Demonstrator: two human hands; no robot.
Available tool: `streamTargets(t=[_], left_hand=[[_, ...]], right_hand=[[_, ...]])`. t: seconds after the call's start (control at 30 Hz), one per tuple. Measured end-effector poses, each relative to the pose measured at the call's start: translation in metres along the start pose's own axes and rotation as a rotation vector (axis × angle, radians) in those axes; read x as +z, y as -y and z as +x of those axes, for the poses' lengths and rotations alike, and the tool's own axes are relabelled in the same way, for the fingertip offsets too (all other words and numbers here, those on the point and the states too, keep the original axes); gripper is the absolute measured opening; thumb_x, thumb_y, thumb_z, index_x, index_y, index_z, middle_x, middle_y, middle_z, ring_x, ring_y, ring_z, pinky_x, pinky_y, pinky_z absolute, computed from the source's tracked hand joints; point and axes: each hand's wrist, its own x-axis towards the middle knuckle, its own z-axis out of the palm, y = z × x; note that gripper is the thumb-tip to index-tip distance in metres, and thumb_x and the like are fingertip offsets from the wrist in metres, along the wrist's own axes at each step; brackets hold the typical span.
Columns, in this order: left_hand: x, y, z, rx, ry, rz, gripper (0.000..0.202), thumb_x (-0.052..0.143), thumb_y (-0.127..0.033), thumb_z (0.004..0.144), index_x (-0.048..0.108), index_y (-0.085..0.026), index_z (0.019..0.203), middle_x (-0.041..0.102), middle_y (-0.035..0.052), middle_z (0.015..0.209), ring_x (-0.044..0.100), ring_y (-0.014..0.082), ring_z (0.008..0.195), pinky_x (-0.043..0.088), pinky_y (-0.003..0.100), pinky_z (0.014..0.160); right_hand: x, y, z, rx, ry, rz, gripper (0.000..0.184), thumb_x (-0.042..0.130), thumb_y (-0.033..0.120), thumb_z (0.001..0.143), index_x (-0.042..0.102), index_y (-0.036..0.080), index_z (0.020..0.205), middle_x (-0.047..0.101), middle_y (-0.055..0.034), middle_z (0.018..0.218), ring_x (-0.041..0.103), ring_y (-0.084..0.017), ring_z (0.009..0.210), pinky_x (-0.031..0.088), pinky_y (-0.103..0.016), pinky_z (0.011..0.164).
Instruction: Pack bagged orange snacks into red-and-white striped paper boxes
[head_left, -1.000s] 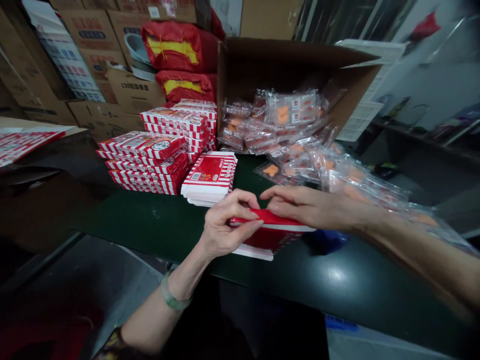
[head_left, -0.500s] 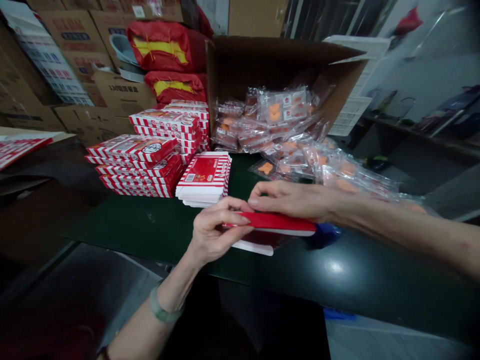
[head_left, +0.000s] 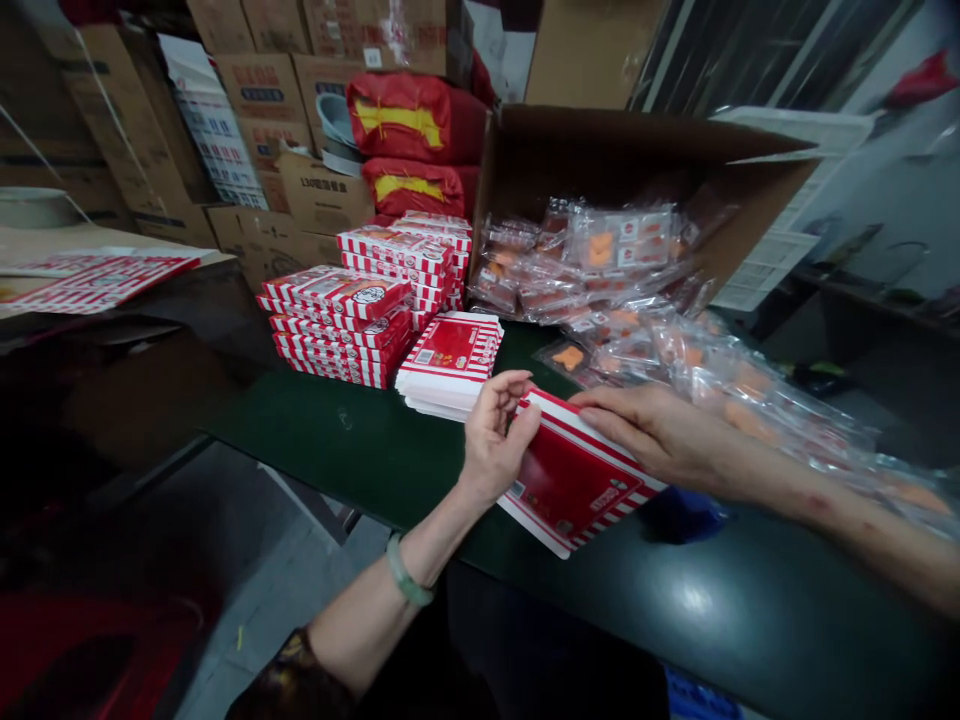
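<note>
Fingers and thumb of the left hand (head_left: 491, 450) are clamped on the left end of a red-and-white striped carton (head_left: 574, 480), tilted over the green tabletop (head_left: 352, 440). Its long upper edge slopes down rightward and is gripped by the right hand (head_left: 649, 430); both hands are touching.

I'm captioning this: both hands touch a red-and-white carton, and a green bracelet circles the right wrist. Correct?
Wrong side: the head view shows the green bracelet on the left wrist. The left hand and right hand do touch the red-and-white carton.
</note>
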Motion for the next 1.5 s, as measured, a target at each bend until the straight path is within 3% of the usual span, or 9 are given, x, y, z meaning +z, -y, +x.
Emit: streamTargets(t=[0.2,0.33,0.6,0.77,0.97,1.1,1.23,1.37,1.5], left_hand=[[0.015,-0.004,-0.003,0.052,-0.129,0.154,0.027,0.055,-0.018,0.077,0.054,-0.017,0.103,0.056,0.0048,0.092,0.054,0.0154,0.082,0.044,0.030,0.078],[0.019,-0.002,-0.002,-0.057,-0.134,0.098,0.025,0.049,-0.009,0.070,0.053,-0.017,0.093,0.053,0.0011,0.080,0.051,0.0132,0.072,0.042,0.026,0.068],[0.018,0.001,-0.002,-0.078,-0.196,0.092,0.013,0.053,-0.022,0.079,0.055,-0.017,0.090,0.053,0.0018,0.081,0.051,0.0139,0.076,0.041,0.026,0.069],[0.016,0.001,-0.001,-0.077,-0.074,-0.025,0.024,0.053,-0.021,0.077,0.054,-0.018,0.101,0.054,0.0019,0.085,0.052,0.0137,0.076,0.043,0.026,0.070],[0.013,0.014,-0.011,0.065,0.043,-0.184,0.032,0.056,-0.021,0.074,0.051,-0.021,0.106,0.055,0.0041,0.099,0.053,0.0166,0.091,0.043,0.030,0.080],[0.014,0.022,-0.011,0.142,0.046,-0.167,0.023,0.058,-0.025,0.077,0.055,-0.021,0.099,0.055,0.0057,0.101,0.053,0.0198,0.098,0.043,0.036,0.087],[0.016,0.015,-0.002,0.168,0.070,-0.174,0.020,0.058,-0.026,0.081,0.056,-0.022,0.100,0.057,0.0062,0.107,0.052,0.0202,0.106,0.040,0.037,0.093],[0.010,-0.001,0.002,0.129,0.039,-0.127,0.029,0.058,-0.021,0.082,0.054,-0.024,0.110,0.055,0.0056,0.114,0.053,0.0169,0.102,0.040,0.033,0.093],[0.000,-0.005,0.001,0.085,0.032,-0.042,0.028,0.056,-0.020,0.083,0.056,-0.023,0.110,0.056,0.0045,0.111,0.054,0.0164,0.099,0.042,0.030,0.091]], right_hand=[[0.004,0.006,0.000,0.083,-0.035,0.011,0.033,0.038,0.032,0.091,0.067,0.016,0.092,0.071,-0.0057,0.082,0.063,-0.015,0.068,0.047,-0.026,0.064],[0.007,0.005,-0.002,0.141,-0.047,0.046,0.034,0.039,0.036,0.090,0.066,0.016,0.096,0.071,-0.0056,0.084,0.064,-0.017,0.072,0.048,-0.028,0.067],[0.002,0.007,-0.001,0.134,-0.014,0.113,0.037,0.035,0.036,0.091,0.065,0.016,0.083,0.066,-0.0031,0.071,0.057,-0.014,0.064,0.045,-0.025,0.058],[0.002,0.007,-0.003,0.159,-0.055,0.131,0.032,0.041,0.038,0.089,0.063,0.015,0.091,0.065,-0.0033,0.070,0.058,-0.014,0.065,0.043,-0.024,0.057],[0.004,0.011,-0.012,0.181,0.002,0.062,0.029,0.045,0.039,0.088,0.056,0.021,0.107,0.063,0.0008,0.068,0.056,-0.011,0.058,0.040,-0.022,0.053],[0.003,0.012,-0.014,0.135,0.001,-0.050,0.026,0.043,0.035,0.090,0.059,0.024,0.108,0.068,-0.0015,0.087,0.062,-0.014,0.073,0.046,-0.025,0.067],[-0.007,0.009,-0.010,0.042,-0.030,-0.087,0.030,0.041,0.030,0.092,0.059,0.024,0.115,0.070,-0.0032,0.101,0.065,-0.015,0.083,0.049,-0.027,0.076],[-0.011,0.007,-0.004,-0.082,-0.045,-0.128,0.033,0.039,0.026,0.093,0.061,0.024,0.117,0.071,-0.0035,0.104,0.066,-0.016,0.088,0.049,-0.028,0.082],[0.000,0.002,0.003,-0.127,-0.078,-0.111,0.035,0.039,0.024,0.094,0.059,0.027,0.122,0.070,-0.0014,0.107,0.066,-0.015,0.089,0.049,-0.027,0.081]])
